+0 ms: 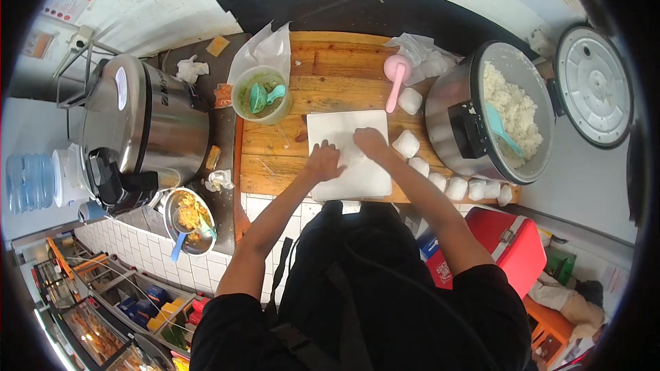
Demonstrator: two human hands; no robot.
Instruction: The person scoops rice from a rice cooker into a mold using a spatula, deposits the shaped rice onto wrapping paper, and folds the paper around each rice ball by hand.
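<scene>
A stack of white paper sheets (344, 124) lies on the wooden table. My left hand (326, 161) rests flat on the stack's left side, fingers spread. On the right half of the stack is my right hand (370, 141), its fingers curled closed; whatever they might hold is hidden. Several white wrapped bundles (405, 144) run in a curved row to the right of the paper. Past the stack's upper right corner lies a pink scoop (397, 72). A large pot of cooked rice (505, 99) with a turquoise paddle (502, 129) stands at the right.
A green-stained tub (280, 113) holding green utensils sits at the upper left. Farther left are a lidded steel cooker (175, 120) and a bowl (210, 246) of yellow food with a blue-handled utensil. A red cool box (519, 247) is below the table's right side.
</scene>
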